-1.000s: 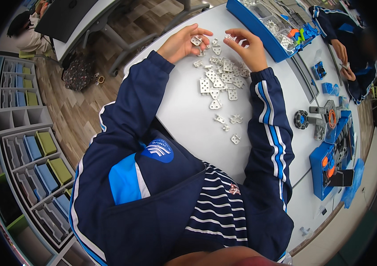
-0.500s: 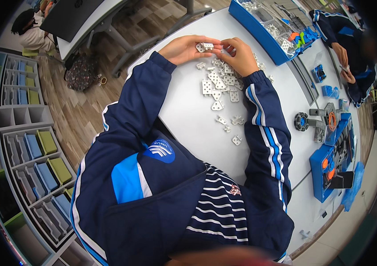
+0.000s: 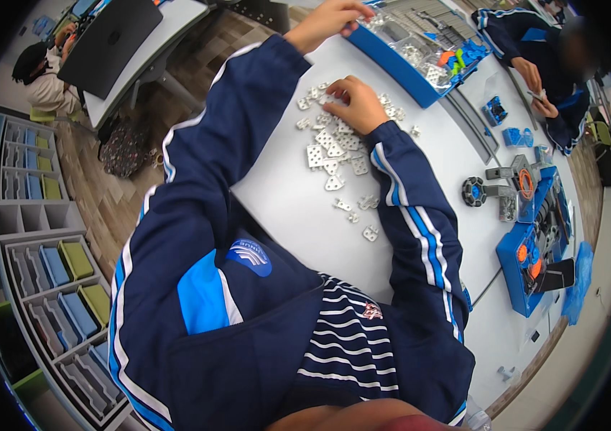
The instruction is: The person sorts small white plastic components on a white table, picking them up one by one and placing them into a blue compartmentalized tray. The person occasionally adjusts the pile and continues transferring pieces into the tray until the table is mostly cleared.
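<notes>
My left hand (image 3: 329, 23) reaches over the left rim of a blue bin (image 3: 390, 67) at the far end of the table. Its fingers are apart and I see no piece in them, though the palm is hidden. Over a loose pile of small white perforated plastic connectors (image 3: 334, 147), my right hand (image 3: 357, 106) hangs with bent fingers. Thumb and forefinger are apart, close to the connectors at the top of the pile. Nearer to me lie a few stray connectors (image 3: 370, 233).
Grey beams and orange, green and blue parts fill the bin. To the right are a black wheel (image 3: 473, 192), a second blue bin (image 3: 514, 251) and a blue plastic bag (image 3: 577, 284). Another person's hands (image 3: 537, 90) work at far right. Storage trays (image 3: 50, 309) stand at left.
My left hand has moved from above the pile, where it held white connectors, up and right to the blue bin. My right hand has left it and lowered leftward onto the pile.
</notes>
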Action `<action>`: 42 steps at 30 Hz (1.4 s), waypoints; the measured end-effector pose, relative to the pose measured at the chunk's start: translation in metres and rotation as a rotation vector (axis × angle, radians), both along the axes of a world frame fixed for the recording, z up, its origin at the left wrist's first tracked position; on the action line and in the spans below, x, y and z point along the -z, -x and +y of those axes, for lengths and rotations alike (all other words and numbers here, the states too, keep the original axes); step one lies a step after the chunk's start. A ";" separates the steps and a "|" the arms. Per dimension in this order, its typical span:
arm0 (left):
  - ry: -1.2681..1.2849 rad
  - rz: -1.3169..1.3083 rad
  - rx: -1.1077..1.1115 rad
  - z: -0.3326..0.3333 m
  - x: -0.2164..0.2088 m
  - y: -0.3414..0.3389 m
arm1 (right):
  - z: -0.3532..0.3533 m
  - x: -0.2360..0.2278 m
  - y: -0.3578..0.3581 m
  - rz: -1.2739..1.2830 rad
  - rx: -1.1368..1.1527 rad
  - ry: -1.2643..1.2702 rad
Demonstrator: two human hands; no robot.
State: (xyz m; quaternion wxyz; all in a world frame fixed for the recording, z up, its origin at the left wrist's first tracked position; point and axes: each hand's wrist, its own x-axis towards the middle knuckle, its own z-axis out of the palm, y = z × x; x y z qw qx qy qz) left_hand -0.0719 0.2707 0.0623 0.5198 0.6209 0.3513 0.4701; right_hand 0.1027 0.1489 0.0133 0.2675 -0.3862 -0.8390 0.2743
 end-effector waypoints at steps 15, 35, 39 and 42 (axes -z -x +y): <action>-0.607 0.451 -0.120 0.055 0.010 -0.051 | 0.014 -0.002 -0.016 0.159 -0.052 0.055; -0.314 0.790 -0.178 -0.163 0.048 0.058 | 0.101 -0.028 -0.050 0.193 0.188 -0.445; -0.314 0.799 -0.186 -0.159 0.050 0.054 | 0.062 -0.022 -0.026 0.049 -0.069 -0.296; -0.398 0.748 -0.175 -0.159 0.053 0.054 | 0.042 -0.012 -0.009 0.018 -0.102 -0.145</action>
